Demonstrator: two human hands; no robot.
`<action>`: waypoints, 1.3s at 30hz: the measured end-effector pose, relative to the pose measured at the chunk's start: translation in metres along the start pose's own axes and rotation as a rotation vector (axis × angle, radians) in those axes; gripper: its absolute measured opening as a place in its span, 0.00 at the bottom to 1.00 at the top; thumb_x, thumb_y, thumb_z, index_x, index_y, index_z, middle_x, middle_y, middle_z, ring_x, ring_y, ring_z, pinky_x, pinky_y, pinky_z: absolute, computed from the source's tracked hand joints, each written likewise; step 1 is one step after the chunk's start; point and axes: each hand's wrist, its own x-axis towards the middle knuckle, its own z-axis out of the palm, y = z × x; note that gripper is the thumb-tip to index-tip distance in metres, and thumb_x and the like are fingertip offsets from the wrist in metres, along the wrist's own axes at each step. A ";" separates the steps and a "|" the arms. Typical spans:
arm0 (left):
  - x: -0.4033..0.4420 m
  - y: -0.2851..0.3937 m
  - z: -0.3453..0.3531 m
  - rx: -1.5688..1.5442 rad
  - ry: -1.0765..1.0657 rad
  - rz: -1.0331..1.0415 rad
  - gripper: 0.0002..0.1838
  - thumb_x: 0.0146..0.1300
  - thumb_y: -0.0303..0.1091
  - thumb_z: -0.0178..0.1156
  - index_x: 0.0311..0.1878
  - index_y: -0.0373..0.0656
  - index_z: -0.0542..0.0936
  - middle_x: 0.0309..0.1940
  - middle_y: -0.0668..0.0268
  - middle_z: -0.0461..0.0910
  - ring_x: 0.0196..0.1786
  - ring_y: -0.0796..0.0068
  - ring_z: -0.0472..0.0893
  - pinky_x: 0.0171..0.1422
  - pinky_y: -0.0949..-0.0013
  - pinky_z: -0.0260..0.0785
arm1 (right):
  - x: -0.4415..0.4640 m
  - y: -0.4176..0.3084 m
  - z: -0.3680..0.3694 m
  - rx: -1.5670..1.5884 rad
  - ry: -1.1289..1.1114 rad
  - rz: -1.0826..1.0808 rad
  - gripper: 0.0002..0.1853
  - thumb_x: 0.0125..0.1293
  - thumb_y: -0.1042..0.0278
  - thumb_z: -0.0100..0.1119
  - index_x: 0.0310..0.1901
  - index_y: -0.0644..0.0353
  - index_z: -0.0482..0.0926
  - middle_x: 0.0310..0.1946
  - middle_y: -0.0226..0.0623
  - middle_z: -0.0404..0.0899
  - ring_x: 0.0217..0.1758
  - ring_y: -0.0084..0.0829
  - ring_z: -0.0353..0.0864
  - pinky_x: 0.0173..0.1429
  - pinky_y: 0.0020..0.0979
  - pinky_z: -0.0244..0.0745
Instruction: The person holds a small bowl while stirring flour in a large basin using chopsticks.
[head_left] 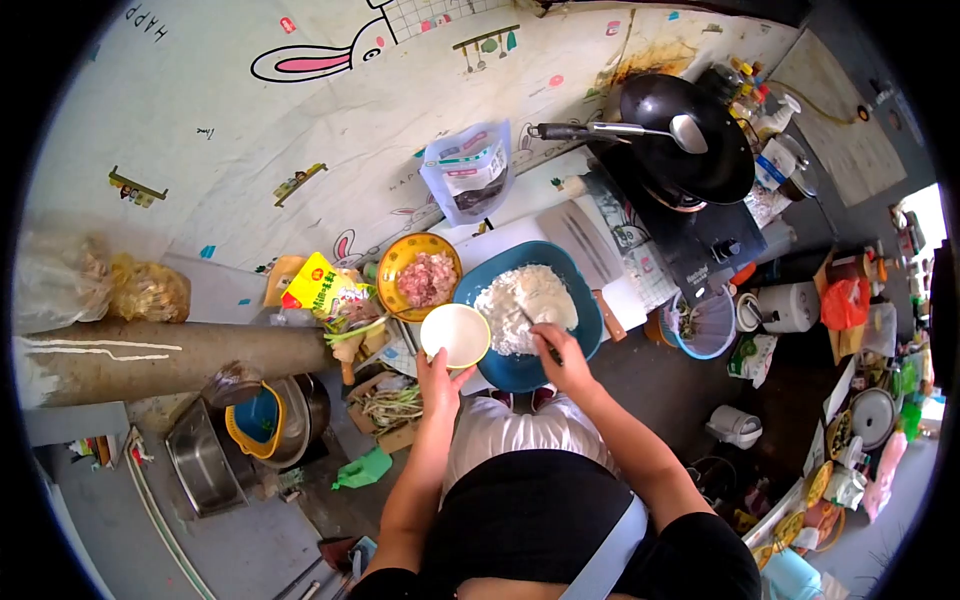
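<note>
My left hand (440, 382) holds a small white bowl (456, 335) over the left rim of a large blue basin (518, 372). White flour (528, 305) lies in the basin, partly clumped. In my right hand (563, 358), closed at the basin's front right, are thin utensils, likely chopsticks, with their tips in the flour. Behind the small bowl stands an orange-yellow bowl (386, 290) of pinkish chopped meat (427, 279).
A cleaver (575, 240) lies on a white board behind the basin. A black wok (735, 165) with a ladle (687, 132) sits on the stove at the back right. A standing pouch (468, 180) is near the wall, a yellow packet (320, 285) left of the meat.
</note>
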 end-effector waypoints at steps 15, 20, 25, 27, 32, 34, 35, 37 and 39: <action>-0.002 -0.003 -0.003 -0.011 0.000 0.005 0.28 0.72 0.34 0.54 0.72 0.47 0.60 0.63 0.57 0.72 0.59 0.55 0.80 0.52 0.41 0.83 | -0.007 -0.024 0.025 0.026 -0.223 -0.057 0.09 0.70 0.73 0.59 0.50 0.64 0.78 0.49 0.53 0.79 0.50 0.56 0.81 0.54 0.45 0.77; -0.002 -0.005 -0.004 -0.018 0.009 0.011 0.27 0.73 0.34 0.53 0.72 0.47 0.59 0.63 0.56 0.71 0.60 0.55 0.79 0.52 0.41 0.83 | 0.008 0.001 0.027 0.042 -0.210 -0.151 0.06 0.70 0.77 0.57 0.46 0.66 0.77 0.48 0.53 0.79 0.50 0.57 0.79 0.55 0.45 0.75; -0.007 -0.002 -0.008 0.007 -0.001 0.016 0.27 0.74 0.36 0.52 0.73 0.48 0.59 0.66 0.56 0.70 0.63 0.53 0.78 0.56 0.39 0.80 | 0.023 -0.004 0.013 -0.017 -0.071 -0.022 0.08 0.70 0.76 0.57 0.48 0.66 0.79 0.47 0.52 0.80 0.50 0.56 0.81 0.54 0.44 0.77; -0.007 -0.003 -0.009 0.022 -0.005 0.014 0.27 0.74 0.37 0.51 0.73 0.49 0.59 0.67 0.56 0.69 0.64 0.52 0.77 0.59 0.38 0.78 | 0.024 -0.004 0.017 -0.036 -0.074 -0.019 0.09 0.70 0.74 0.58 0.49 0.65 0.80 0.49 0.50 0.81 0.49 0.55 0.82 0.54 0.44 0.78; -0.005 -0.006 -0.012 0.031 0.027 0.005 0.26 0.74 0.37 0.51 0.73 0.49 0.59 0.66 0.56 0.70 0.64 0.53 0.77 0.60 0.38 0.78 | 0.012 0.003 0.022 -0.075 -0.285 -0.174 0.10 0.71 0.71 0.57 0.50 0.64 0.80 0.50 0.51 0.82 0.50 0.54 0.82 0.55 0.44 0.78; -0.002 -0.007 -0.013 -0.004 0.017 0.006 0.27 0.73 0.35 0.53 0.72 0.47 0.59 0.65 0.56 0.70 0.62 0.54 0.78 0.55 0.40 0.80 | 0.010 -0.006 0.016 -0.076 -0.335 -0.175 0.10 0.71 0.71 0.57 0.50 0.64 0.80 0.49 0.51 0.82 0.50 0.54 0.82 0.54 0.44 0.78; -0.001 -0.007 -0.014 -0.023 0.013 0.009 0.27 0.73 0.34 0.54 0.72 0.47 0.60 0.64 0.56 0.70 0.60 0.55 0.79 0.53 0.40 0.82 | 0.010 -0.011 0.012 -0.036 -0.351 -0.124 0.10 0.71 0.71 0.57 0.49 0.66 0.80 0.47 0.51 0.82 0.49 0.53 0.82 0.54 0.44 0.78; 0.000 -0.007 -0.016 -0.019 -0.001 0.012 0.27 0.73 0.34 0.54 0.72 0.47 0.60 0.64 0.56 0.70 0.60 0.55 0.79 0.53 0.40 0.82 | 0.004 -0.009 0.017 -0.010 -0.361 -0.143 0.10 0.71 0.71 0.58 0.49 0.65 0.80 0.45 0.51 0.82 0.48 0.53 0.81 0.53 0.44 0.77; 0.002 -0.009 -0.012 -0.014 -0.014 0.005 0.27 0.73 0.34 0.53 0.72 0.47 0.59 0.64 0.57 0.70 0.60 0.55 0.79 0.53 0.41 0.82 | 0.003 -0.009 0.022 -0.029 -0.359 -0.159 0.08 0.70 0.72 0.59 0.46 0.65 0.79 0.43 0.51 0.80 0.48 0.54 0.80 0.53 0.44 0.76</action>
